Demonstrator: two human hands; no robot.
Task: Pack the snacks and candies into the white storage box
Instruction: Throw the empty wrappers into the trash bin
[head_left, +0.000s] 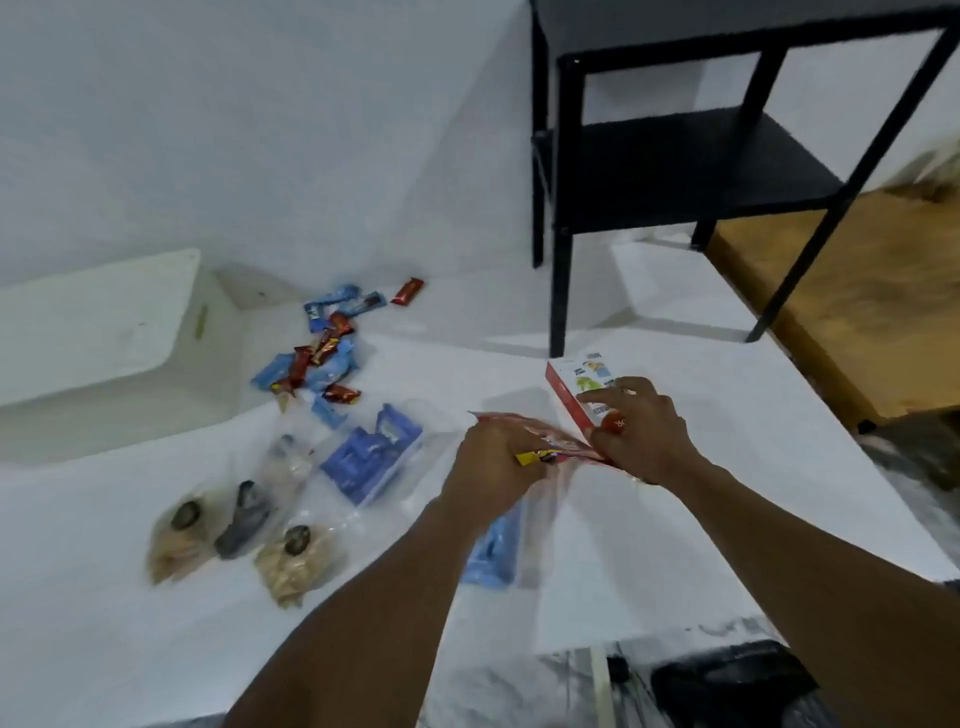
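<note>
The white storage box (98, 332) lies at the far left of the white table. A heap of small red and blue candy bars (322, 348) sits just right of it. Nearer me lie a blue packet in clear wrap (371, 454), clear bags of beige snacks (291, 564) and another blue packet (493, 551) under my left forearm. My left hand (491, 467) grips a red and yellow snack bag (545, 449) at its left end. My right hand (641, 431) holds the bag's right end together with a red and white carton (582, 384).
A black two-tier side table (675, 156) stands at the back right, its legs on the white surface. A wooden floor (857, 291) shows to the right beyond the table edge. A dark object (727, 680) lies on the floor at the bottom right.
</note>
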